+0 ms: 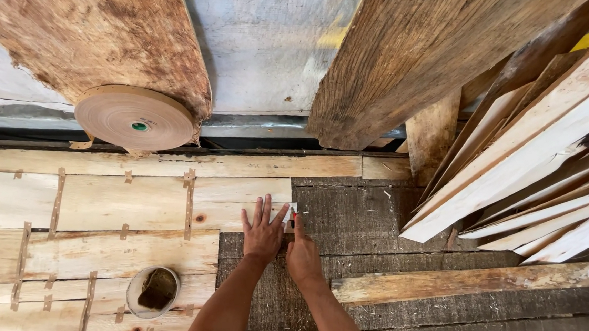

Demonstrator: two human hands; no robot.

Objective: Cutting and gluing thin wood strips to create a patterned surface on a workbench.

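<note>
My left hand (262, 231) lies flat with fingers spread on the right end of a pale veneer sheet (126, 202) patched with strips of brown paper tape. Just right of it, my right hand (303, 256) is closed around a small tool with a red handle (295, 216) at the sheet's right edge. Both forearms reach up from the bottom of the view. The tool's tip is too small to make out.
A big roll of brown paper tape (135, 116) leans at the back under a rough plank. A small round container (154, 290) sits on the veneer near the bottom. Pale veneer strips (542, 176) pile up on the right. A loose board (466, 284) lies on the dark bench.
</note>
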